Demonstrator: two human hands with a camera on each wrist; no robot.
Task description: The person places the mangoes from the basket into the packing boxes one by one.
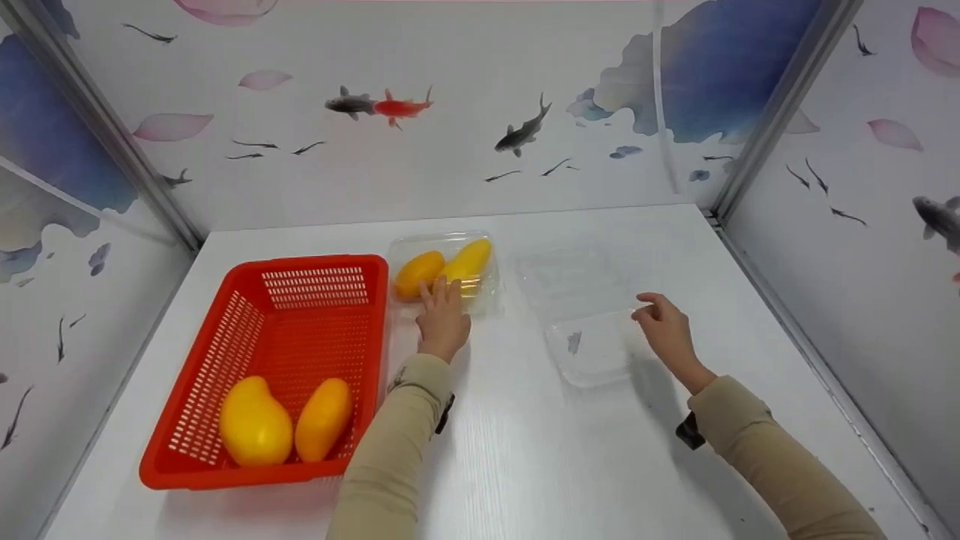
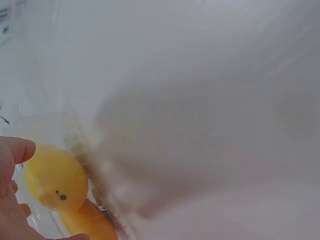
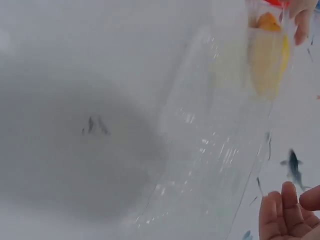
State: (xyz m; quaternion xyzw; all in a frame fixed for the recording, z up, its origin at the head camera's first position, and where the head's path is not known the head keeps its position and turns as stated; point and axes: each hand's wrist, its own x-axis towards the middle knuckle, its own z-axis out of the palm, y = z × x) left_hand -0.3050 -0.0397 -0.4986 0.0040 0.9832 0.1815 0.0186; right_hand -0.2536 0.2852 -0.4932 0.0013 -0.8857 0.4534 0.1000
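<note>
My left hand [image 1: 444, 322] rests its fingers on the front of a clear plastic box [image 1: 442, 241] that holds two yellow mangoes [image 1: 469, 259]. In the left wrist view, its fingers spread over the box beside a mango [image 2: 57, 177]. Farther right, an unfolded clear plastic box [image 1: 589, 367] lies on the table, its far half faint against the white. My right hand [image 1: 667, 334] hovers at that box's right edge, fingers loosely bent. The right wrist view shows a gap between thumb and fingers, with nothing visible in it; contact with the edge cannot be told.
A red plastic basket [image 1: 379, 337] stands left of my left hand, with two more mangoes [image 1: 255, 424] at its near end. White panels printed with fish and petals enclose the table [image 1: 510, 465] at the back and both sides.
</note>
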